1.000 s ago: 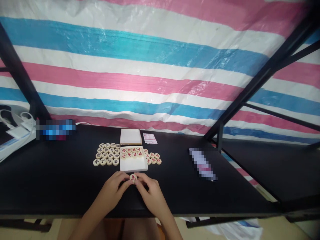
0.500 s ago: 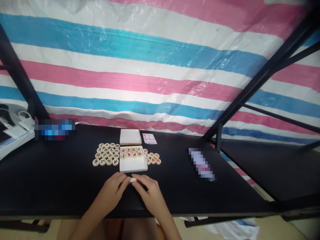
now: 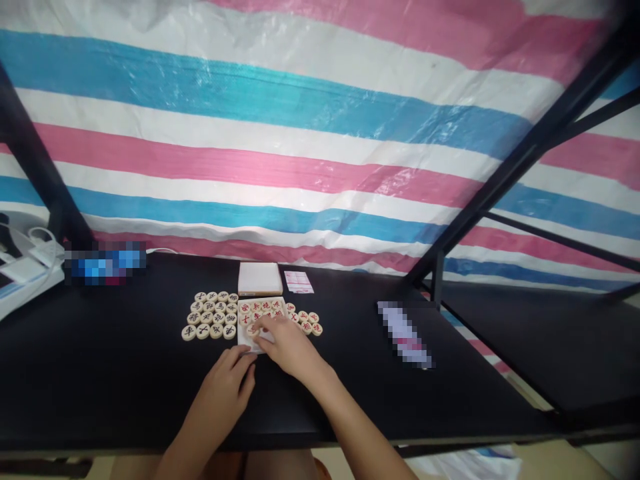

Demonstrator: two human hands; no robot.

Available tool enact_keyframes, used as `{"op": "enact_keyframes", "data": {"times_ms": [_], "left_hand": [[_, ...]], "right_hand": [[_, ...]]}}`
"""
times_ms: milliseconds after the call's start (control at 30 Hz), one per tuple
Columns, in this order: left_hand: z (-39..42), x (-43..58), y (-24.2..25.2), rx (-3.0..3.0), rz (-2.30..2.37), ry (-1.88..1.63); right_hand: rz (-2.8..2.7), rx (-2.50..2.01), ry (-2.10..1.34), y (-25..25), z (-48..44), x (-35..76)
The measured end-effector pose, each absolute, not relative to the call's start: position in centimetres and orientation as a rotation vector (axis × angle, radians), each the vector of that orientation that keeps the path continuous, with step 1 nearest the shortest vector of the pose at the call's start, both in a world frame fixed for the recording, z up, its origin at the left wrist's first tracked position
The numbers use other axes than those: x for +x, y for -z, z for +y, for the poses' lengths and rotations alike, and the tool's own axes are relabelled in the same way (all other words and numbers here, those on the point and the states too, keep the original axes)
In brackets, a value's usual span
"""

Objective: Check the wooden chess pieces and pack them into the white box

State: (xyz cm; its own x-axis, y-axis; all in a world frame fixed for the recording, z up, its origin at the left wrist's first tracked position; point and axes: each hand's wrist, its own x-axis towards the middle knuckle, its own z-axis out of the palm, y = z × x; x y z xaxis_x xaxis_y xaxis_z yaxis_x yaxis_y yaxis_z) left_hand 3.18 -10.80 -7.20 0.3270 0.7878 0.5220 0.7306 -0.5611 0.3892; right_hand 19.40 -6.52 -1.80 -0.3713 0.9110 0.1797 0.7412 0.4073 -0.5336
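My right hand (image 3: pixel 286 343) reaches into the white box (image 3: pixel 243 342) on the black table (image 3: pixel 125 373), fingertips pinched on a round cream game piece with a red mark, low over the box's floor. A row of red-marked pieces (image 3: pixel 260 307) lies along the box's far side. My left hand (image 3: pixel 227 385) rests on the table just in front of the box, fingers loose and holding nothing. Several black-marked pieces (image 3: pixel 210 315) lie in rows left of the box. A few red-marked pieces (image 3: pixel 306 323) lie to its right.
The box's lid (image 3: pixel 259 278) and a small printed card (image 3: pixel 299 281) lie behind the box. Blurred items sit at the right (image 3: pixel 405 333) and back left (image 3: pixel 105 263). White plugs and cables (image 3: pixel 25 267) are at the far left. A black frame post (image 3: pixel 440 277) stands right, before a striped tarp.
My right hand has carried the red-marked piece from the table's front forward into the box. My left hand let go of the piece and stayed near the front.
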Motion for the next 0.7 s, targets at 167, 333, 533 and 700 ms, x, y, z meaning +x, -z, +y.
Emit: {"op": "enact_keyframes", "data": {"times_ms": [167,333,533,700], "left_hand": [[-10.8,3.2,7.2,2.489,1.423,-1.075],[-10.9,3.4,7.1,2.477,1.424,-1.069],[-10.9,3.3,7.0,2.446,1.446,-1.020],[-10.6,3.1,7.5,2.393,1.453,-1.066]], "right_hand": [[-2.452,-1.353,-0.515,2.6,-4.6,18.4],[-2.442,-1.431,-0.417,3.4,-4.3,17.6],[-2.251,-1.319,-0.387,2.3,-4.3,18.9],[-2.157,-1.473,-0.295,0.8,-2.0,24.0]]}}
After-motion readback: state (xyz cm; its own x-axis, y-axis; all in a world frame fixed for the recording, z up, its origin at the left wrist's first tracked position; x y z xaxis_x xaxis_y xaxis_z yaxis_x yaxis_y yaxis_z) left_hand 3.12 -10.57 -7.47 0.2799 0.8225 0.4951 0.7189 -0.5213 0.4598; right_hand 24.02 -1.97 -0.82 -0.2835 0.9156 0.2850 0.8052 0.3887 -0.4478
